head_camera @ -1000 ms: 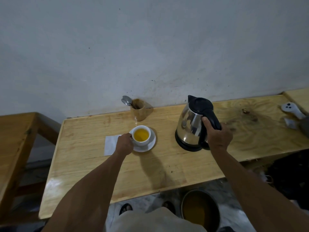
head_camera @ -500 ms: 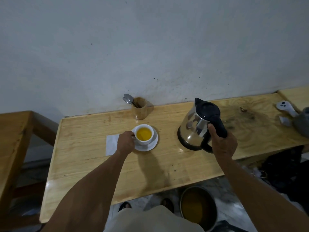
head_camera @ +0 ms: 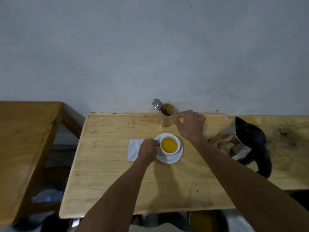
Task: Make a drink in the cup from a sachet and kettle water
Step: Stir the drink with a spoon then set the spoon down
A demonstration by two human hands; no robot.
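yellow liquid fills the cup [head_camera: 169,145], so sachet and water look done; my read is stirring is what's left.

head view, the only one:
- cup sits on a white saucer [head_camera: 173,158], mid table [head_camera: 107,178]. clock centred on the cup from here on.
- left hand [head_camera: 147,151] at 9 o'clock, fingers curled shut at the cup's handle side. handle itself is hidden under the fingers, so a pinch on it is a guess. likely purpose: brace the cup so it doesn't skate on the saucer.
- white paper [head_camera: 133,149] lies flat at 9 o'clock, just beyond the left hand, partly under it. could be the sachet or a napkin, can't tell.
- wooden holder [head_camera: 167,118] at 12 o'clock, against the wall. spoons [head_camera: 157,104] stick out of it, bowls up, leaning to 11 o'clock, so the handles are down inside.
- right hand [head_camera: 190,126] at 1 o'clock, just beside the holder's right side, thumb and fingers loosely parted, nothing in it. whether it touches the holder, can't tell. looks like a reach for a spoon.
- kettle [head_camera: 249,144] at 3 o'clock, well apart from the cup, blurred, no hand on it. parked out of the stirring path.

risk: right forearm passes near the cup rim; a full cup slops easily. spoon bowl is the only part to grab, so a pinch from above fits.
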